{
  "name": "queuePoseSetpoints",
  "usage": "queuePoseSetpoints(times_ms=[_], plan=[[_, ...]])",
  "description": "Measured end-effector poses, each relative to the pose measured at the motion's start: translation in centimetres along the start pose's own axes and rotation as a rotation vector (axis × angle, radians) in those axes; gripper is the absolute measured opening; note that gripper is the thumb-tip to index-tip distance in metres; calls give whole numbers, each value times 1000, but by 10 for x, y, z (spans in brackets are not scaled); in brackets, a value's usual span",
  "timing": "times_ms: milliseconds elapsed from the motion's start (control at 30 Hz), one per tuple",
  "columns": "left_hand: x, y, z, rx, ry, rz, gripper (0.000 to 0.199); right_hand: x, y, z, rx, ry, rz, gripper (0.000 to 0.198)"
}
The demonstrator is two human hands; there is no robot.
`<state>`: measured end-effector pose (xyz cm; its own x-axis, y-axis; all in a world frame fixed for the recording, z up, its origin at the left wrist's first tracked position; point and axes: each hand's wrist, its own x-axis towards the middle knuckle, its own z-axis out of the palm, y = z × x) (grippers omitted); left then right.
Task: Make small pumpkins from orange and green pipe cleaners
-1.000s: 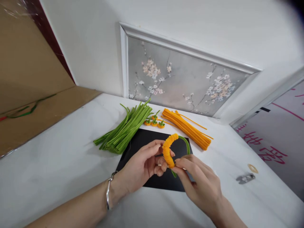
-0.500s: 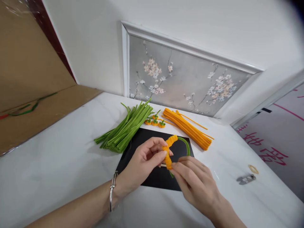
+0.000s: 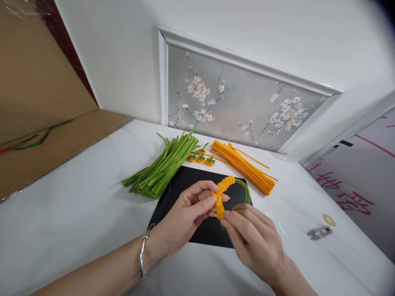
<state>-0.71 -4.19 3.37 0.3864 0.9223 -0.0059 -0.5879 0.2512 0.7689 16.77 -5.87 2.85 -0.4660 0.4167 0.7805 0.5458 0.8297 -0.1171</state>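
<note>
Between my hands is an orange pipe cleaner (image 3: 226, 184) wound into a ridged coil, bent at its middle. A green pipe cleaner (image 3: 245, 189) comes out of the coil's upper end and curves down to my right hand, and a short green end shows below the coil. My left hand (image 3: 194, 209) pinches the coil at its bend with thumb and fingers. My right hand (image 3: 256, 234) is closed at the coil's lower end, thumb and forefinger pressed together there. Both hands are above a black mat (image 3: 206, 236), and the right fingertips partly hide the green strand.
Behind the mat lie a bundle of green pipe cleaners (image 3: 166, 166), several small orange pumpkin-like pieces with green tops (image 3: 201, 158), and a bundle of orange pipe cleaners (image 3: 243, 167). Small thread snips (image 3: 320, 233) and a yellowish ring (image 3: 329, 220) rest at right. Cardboard (image 3: 61, 135) stands at left.
The coil has shifted slightly to the right and turned a little in my left fingers. The green loop has moved right with it. My right hand keeps its pinch.
</note>
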Motion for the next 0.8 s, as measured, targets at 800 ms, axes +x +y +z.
queuePoseSetpoints(times_ms=[800], plan=[[1, -1, 1, -28, 56, -17, 13, -6, 1, 2, -127, 42, 11, 25]])
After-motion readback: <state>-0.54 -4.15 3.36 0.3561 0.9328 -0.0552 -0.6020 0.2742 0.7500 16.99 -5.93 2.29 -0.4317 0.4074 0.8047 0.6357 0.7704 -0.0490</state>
